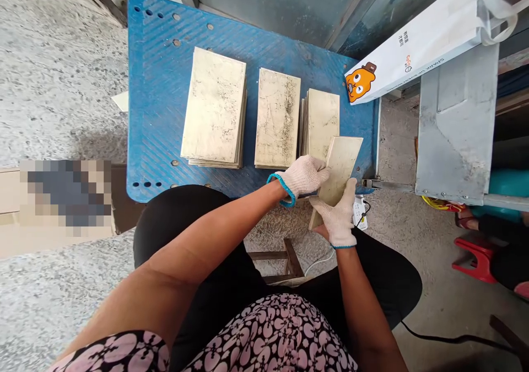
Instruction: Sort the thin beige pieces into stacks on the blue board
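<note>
My left hand [306, 176], in a white knitted glove with a blue cuff, has its fingers curled at the left edge of a thin cream rectangular board [344, 160]. The lower part of that board lies in my right hand [339, 214], gloved alike, with thumb and fingers on either side. It is tilted over the table's near edge and partly covers a stack of similar boards [323, 110]. Left of it are a middle stack [278, 116] with dark stains and a larger, wider stack [215, 104]. My left fingertips are partly hidden.
The stacks lie on a blue plastic table [155, 102]. A white paper bag [417, 41] leans at the right beside a grey metal panel [458, 135]. Below the table edge are a white power strip [361, 213] and a wooden stool frame [291, 259]. A red stool [475, 259] and another person are far right.
</note>
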`<state>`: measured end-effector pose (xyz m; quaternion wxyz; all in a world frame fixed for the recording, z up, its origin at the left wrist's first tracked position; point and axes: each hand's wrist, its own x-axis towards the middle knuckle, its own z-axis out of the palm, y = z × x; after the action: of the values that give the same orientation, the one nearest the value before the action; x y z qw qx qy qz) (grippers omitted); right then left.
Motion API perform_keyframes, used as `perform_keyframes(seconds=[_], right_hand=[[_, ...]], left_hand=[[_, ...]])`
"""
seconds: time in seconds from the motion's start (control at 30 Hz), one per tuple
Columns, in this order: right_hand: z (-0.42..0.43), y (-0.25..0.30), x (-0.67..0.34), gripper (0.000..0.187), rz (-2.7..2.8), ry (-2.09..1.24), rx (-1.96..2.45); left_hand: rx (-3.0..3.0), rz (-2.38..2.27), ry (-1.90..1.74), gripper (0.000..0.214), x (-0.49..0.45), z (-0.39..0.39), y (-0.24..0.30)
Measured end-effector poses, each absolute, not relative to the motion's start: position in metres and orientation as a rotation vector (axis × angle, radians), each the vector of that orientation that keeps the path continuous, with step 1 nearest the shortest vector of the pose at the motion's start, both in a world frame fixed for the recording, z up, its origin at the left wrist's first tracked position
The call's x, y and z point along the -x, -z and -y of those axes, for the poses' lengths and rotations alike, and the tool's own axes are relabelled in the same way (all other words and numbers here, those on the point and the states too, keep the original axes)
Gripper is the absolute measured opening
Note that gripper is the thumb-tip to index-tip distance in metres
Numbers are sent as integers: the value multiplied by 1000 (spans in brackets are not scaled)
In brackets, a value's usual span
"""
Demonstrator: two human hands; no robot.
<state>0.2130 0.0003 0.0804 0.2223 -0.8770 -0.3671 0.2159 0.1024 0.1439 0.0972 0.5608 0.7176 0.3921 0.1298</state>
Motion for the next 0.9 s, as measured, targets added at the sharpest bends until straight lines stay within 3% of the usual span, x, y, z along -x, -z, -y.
perform_keyframes(seconds=[0.23, 0.57, 0.9], right_hand=[[-34, -95, -221, 112, 1034, -630, 2350], [-125, -100, -248, 116, 1074, -512, 2726], [-172, -82, -232, 112, 1084, -465, 2829]], left_hand=[[-1593, -1045, -265, 51, -100, -149, -113], [-1995, -926, 486, 40, -88, -136, -129], [-2000, -806, 513, 31, -95, -118, -128]])
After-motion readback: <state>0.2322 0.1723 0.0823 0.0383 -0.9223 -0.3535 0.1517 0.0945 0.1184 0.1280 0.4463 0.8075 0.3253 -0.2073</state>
